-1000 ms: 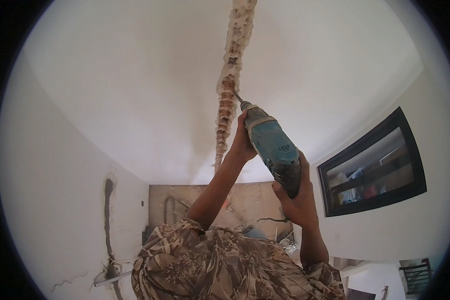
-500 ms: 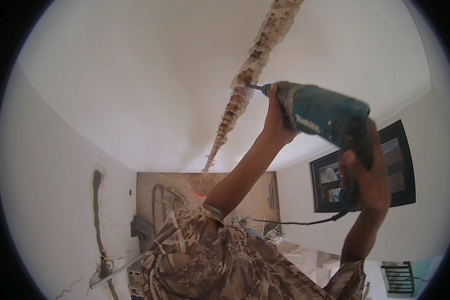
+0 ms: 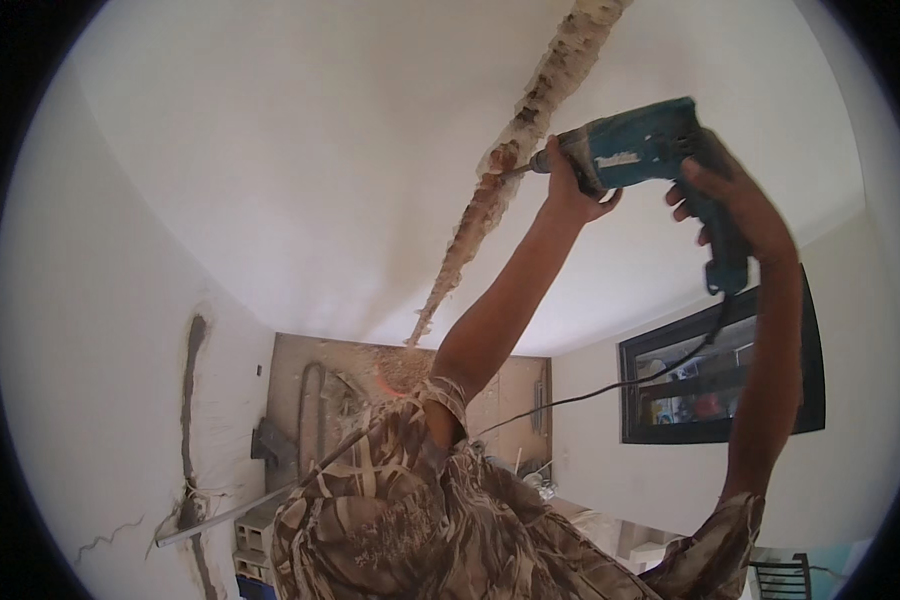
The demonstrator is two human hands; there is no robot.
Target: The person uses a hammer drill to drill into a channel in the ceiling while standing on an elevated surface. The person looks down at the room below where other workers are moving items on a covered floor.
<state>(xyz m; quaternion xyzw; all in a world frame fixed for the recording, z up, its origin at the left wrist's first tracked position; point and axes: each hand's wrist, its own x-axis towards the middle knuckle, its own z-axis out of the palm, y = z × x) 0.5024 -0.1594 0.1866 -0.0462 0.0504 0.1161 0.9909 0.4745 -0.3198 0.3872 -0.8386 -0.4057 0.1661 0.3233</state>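
A teal and black hammer drill (image 3: 645, 140) is held up against the white wall, its body slanting up to the right. My left hand (image 3: 577, 195) is wrapped around the front of the drill, just behind the chuck. Around the rear handle curls my right hand (image 3: 738, 205), its fingertips showing on the near side. The thin metal bit (image 3: 516, 172) reaches into a rough chiselled groove (image 3: 460, 245), where reddish brick shows through broken plaster. The bit's very tip is hard to make out against the brick.
A black power cord (image 3: 610, 388) hangs from the handle past a dark-framed window (image 3: 670, 430). Rubble (image 3: 402, 370) lies on the floor below the groove. On the left wall (image 3: 100, 350) runs another dark vertical channel (image 3: 187, 400), with loose wires sticking out.
The drill's rear has swung upward with my right hand, so the body now slopes up to the right instead of down. My left hand has shifted slightly up and right.
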